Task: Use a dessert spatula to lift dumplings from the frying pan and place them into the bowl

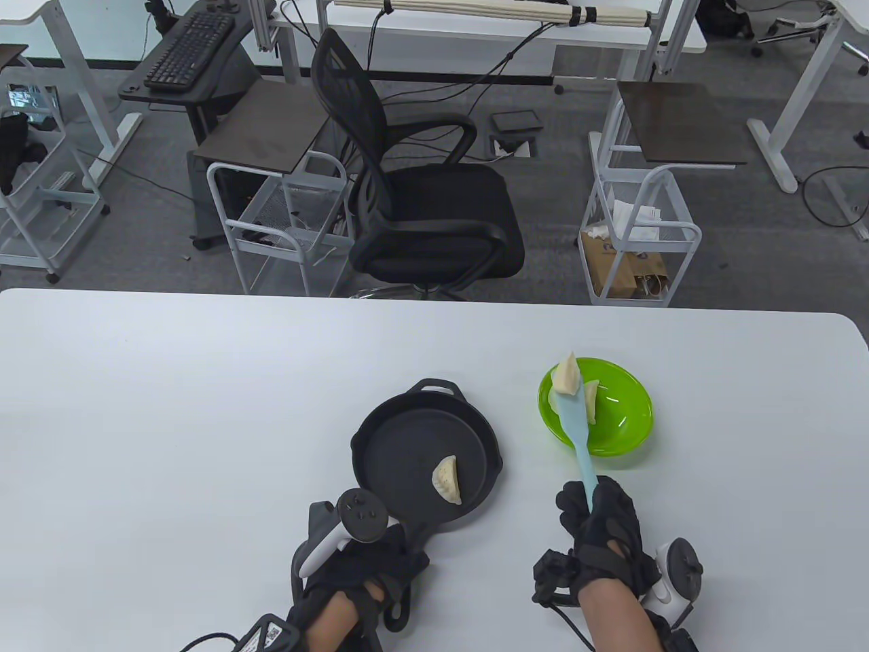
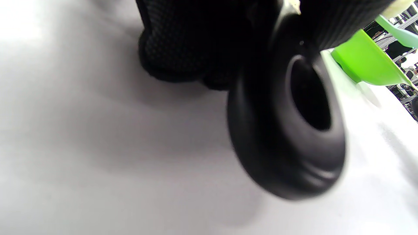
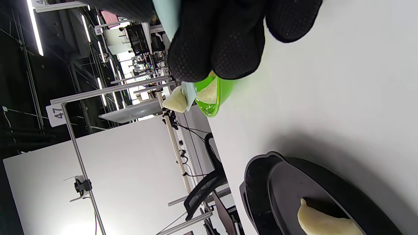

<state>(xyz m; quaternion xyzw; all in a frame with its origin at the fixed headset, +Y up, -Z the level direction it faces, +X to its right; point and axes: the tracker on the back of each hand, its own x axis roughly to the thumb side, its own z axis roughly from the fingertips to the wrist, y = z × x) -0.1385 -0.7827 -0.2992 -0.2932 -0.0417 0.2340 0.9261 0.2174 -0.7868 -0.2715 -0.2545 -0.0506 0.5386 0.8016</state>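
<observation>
A black frying pan (image 1: pixel 397 455) lies on the white table with one dumpling (image 1: pixel 448 479) in it, also seen in the right wrist view as a pale dumpling (image 3: pixel 321 222) in the pan (image 3: pixel 287 192). My left hand (image 1: pixel 366 560) grips the pan handle; its looped end (image 2: pixel 290 130) fills the left wrist view. My right hand (image 1: pixel 601 519) grips the light blue dessert spatula (image 1: pixel 577 435), whose blade carries a dumpling (image 1: pixel 566 375) above the left rim of the green bowl (image 1: pixel 628 424). Another dumpling (image 1: pixel 591 401) lies inside the bowl.
The table's far edge (image 1: pixel 434 299) runs behind the pan and bowl. Beyond it stand a black office chair (image 1: pixel 421 204) and white wire carts (image 1: pixel 638 238). Bare tabletop lies left of the pan and right of the bowl.
</observation>
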